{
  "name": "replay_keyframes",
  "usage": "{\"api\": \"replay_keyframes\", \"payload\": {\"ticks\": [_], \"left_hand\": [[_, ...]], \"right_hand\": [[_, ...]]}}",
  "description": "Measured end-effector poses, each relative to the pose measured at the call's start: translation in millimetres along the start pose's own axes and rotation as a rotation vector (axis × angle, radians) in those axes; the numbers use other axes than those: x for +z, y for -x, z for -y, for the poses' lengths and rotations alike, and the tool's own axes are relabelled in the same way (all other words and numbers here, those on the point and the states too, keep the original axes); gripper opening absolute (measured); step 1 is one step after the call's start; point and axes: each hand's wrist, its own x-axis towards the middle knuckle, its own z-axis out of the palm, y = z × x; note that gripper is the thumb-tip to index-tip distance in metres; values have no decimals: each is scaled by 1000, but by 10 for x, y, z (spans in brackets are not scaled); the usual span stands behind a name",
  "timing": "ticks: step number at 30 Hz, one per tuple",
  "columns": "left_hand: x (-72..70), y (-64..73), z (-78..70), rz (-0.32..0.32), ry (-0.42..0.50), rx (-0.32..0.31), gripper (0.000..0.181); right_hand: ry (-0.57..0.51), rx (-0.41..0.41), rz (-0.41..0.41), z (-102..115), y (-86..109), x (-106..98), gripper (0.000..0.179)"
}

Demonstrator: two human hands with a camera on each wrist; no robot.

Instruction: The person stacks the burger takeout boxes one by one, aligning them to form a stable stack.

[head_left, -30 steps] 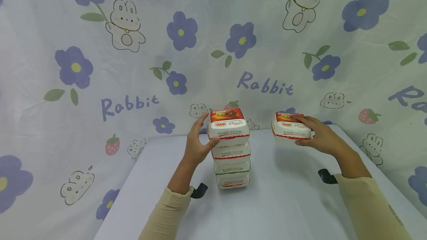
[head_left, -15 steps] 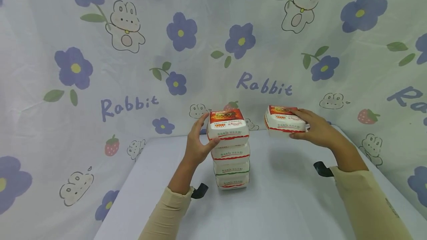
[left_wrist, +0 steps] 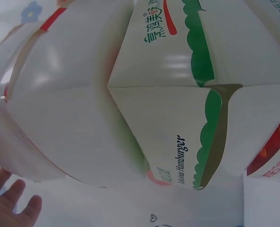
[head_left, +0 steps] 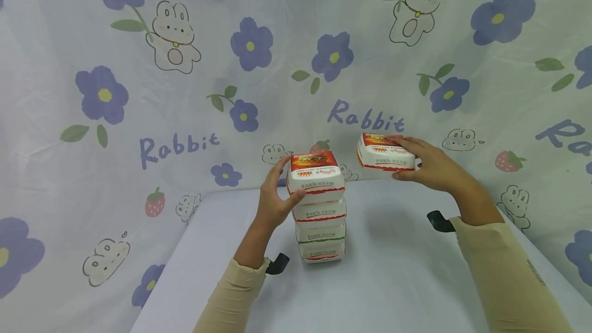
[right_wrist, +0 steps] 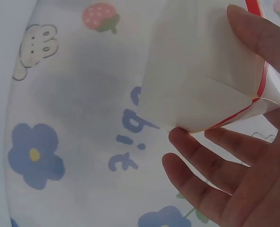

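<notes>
In the head view, a stack of several white burger boxes stands on the table. Its top burger box [head_left: 315, 174] has a red lid with a burger picture. My left hand [head_left: 276, 197] rests at that box's left side, thumb along the front and a straight finger by the back corner. In the left wrist view, other fingertips [left_wrist: 30, 210] sit apart from the boxes. To the right, my right hand [head_left: 427, 164] holds another burger box [head_left: 385, 153] in the air by its right side, thumb low at the front and fingers over the lid.
The white table [head_left: 388, 271] lies under the stack. A curtain [head_left: 287, 86] printed with flowers, rabbits and strawberries hangs behind it. Near the wrists are black camera mounts [head_left: 277, 264]. One box low in the stack has a green wavy band [left_wrist: 196, 45].
My right hand has raised its burger box and brought it left, closer to the top of the stack. The left hand and the stack have stayed in place.
</notes>
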Motion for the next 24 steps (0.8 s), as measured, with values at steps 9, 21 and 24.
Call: {"api": "replay_keyframes", "payload": {"ticks": [9,21,24], "left_hand": [[21,-35,8,-2,3,12,87],[16,-68,10,-11,6,28,91],[15,-87,-3,-12,15,28,92]], "right_hand": [[-24,-32,-10,174,-36,-51,96],[-22,-72,-27,462,-127,-131,94],[-41,-84,-28,519,-152,-145,95]]}}
